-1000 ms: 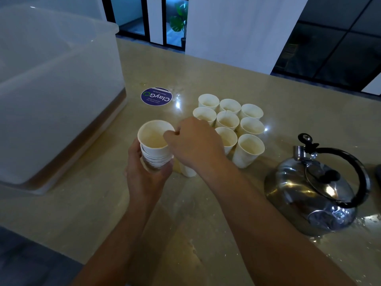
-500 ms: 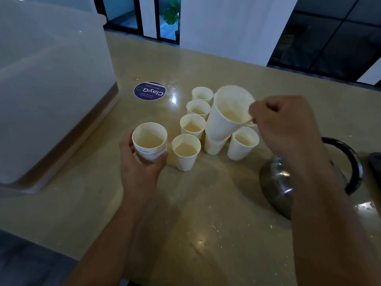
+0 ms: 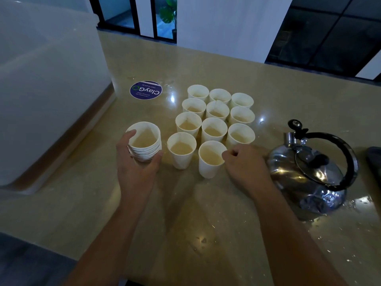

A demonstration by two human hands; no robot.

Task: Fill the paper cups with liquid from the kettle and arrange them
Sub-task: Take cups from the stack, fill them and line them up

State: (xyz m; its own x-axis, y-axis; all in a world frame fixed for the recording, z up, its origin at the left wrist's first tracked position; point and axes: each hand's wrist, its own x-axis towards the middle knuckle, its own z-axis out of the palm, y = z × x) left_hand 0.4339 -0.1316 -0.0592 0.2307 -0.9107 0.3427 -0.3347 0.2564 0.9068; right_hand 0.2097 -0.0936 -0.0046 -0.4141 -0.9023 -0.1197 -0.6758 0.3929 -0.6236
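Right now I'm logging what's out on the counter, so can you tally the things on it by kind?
Single paper cups standing in the group: 11
Stacks of nested cups, held in the left hand: 1
Kettles: 1
Round purple stickers: 1
Large translucent bins: 1
Total: 15

The right hand pinches the nearest cup by its rim.

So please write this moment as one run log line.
left hand: holds cup stack | right hand: pinches rim of nearest cup | kettle: on table, untouched
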